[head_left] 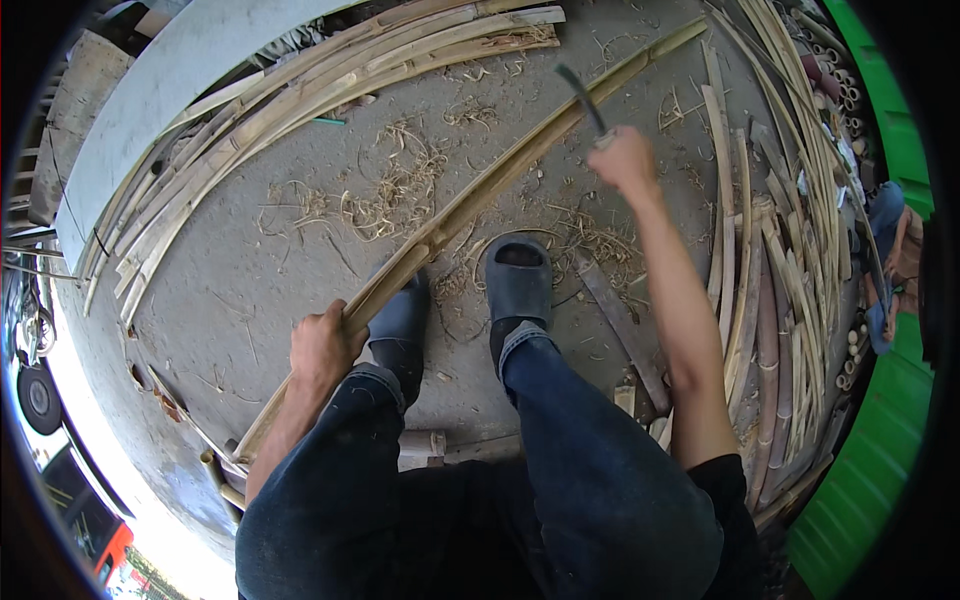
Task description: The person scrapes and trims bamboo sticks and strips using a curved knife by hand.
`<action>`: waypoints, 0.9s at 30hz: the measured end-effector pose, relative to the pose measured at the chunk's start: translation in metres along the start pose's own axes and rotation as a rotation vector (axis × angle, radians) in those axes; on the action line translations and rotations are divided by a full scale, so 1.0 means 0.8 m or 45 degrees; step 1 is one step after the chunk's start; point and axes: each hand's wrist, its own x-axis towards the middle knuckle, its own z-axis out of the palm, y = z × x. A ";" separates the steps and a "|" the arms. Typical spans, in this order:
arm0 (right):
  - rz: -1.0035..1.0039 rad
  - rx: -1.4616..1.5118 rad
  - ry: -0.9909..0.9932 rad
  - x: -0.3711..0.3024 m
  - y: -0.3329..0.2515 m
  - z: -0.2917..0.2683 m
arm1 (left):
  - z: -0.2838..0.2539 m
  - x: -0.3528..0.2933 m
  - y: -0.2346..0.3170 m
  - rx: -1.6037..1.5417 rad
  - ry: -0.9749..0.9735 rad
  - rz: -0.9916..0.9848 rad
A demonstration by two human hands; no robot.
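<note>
A long split bamboo strip (490, 180) runs slantwise from beside my left thigh up to the far right, its hollow inner side facing up. My left hand (325, 345) is wrapped round it near its lower end, beside my left knee. In my right hand (624, 160) is the handle of a knife (582, 98) with a dark, slightly blurred blade. The blade is raised close to the strip's far half; whether it touches the bamboo I cannot tell.
Split bamboo lengths (350, 75) lie stacked at the far left. More strips (765, 250) are heaped on the right, near a green wall (870, 450). Curly shavings (400, 180) litter the concrete floor (270, 270) around my sandals (519, 280). Another person (890, 260) is at the right edge.
</note>
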 end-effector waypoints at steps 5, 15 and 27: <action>0.025 -0.327 -0.123 0.064 -0.003 -0.047 | 0.017 -0.033 -0.039 0.135 0.144 -0.087; -0.209 -0.115 -0.133 -0.039 -0.036 0.022 | 0.013 -0.076 -0.124 0.121 0.209 -0.080; -0.085 0.090 0.027 0.032 0.037 0.006 | 0.013 -0.142 -0.195 0.026 -0.068 -0.359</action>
